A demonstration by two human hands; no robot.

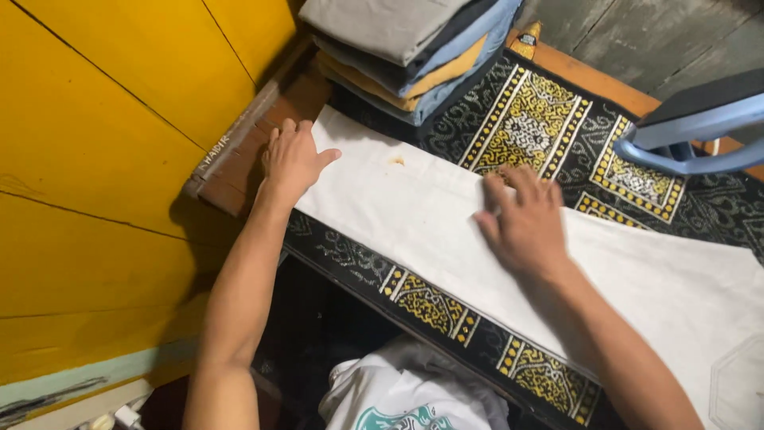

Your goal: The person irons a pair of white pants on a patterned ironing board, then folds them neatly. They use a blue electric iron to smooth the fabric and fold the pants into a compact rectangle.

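A long white cloth (pixel 414 215) with a small brown stain lies flat on a table covered by a black and yellow patterned mat (pixel 525 127). My left hand (pixel 293 158) rests palm down at the cloth's left end, fingers over the brown wooden edge. My right hand (pixel 524 219) presses flat on the middle of the cloth, fingers spread. Neither hand grips anything.
A stack of folded clothes (pixel 414 48) in grey, blue and mustard sits at the far end of the table. A blue iron (pixel 692 127) stands at the right. A yellow wooden wall (pixel 103 159) is to the left. White garments (pixel 406 394) lie below the table's front edge.
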